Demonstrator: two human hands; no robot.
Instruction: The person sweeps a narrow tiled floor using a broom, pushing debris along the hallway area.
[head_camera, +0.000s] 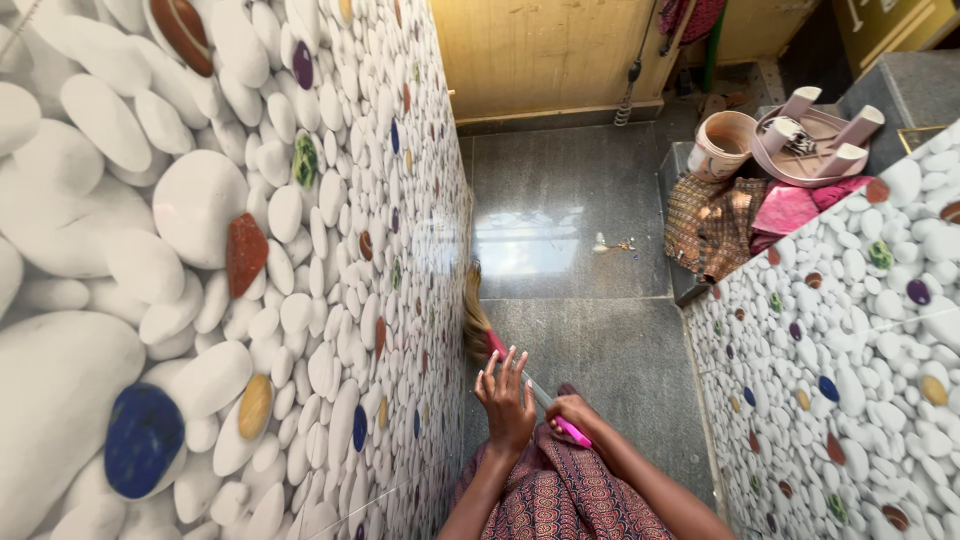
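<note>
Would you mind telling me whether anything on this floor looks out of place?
A small clump of debris lies alone on the shiny grey floor, ahead of the broom the right hand holds. Crumpled cloths sit heaped by the right wall.

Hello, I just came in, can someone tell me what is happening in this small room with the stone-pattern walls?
A person is sweeping the grey floor with a broom. The right hand grips its pink handle, while the left hand rests on the handle with fingers spread. The bristles are next to the pebble-pattern wall. A bit of debris lies further ahead. An upturned pink stool, a bucket and crumpled cloths sit in the right corner.
</note>
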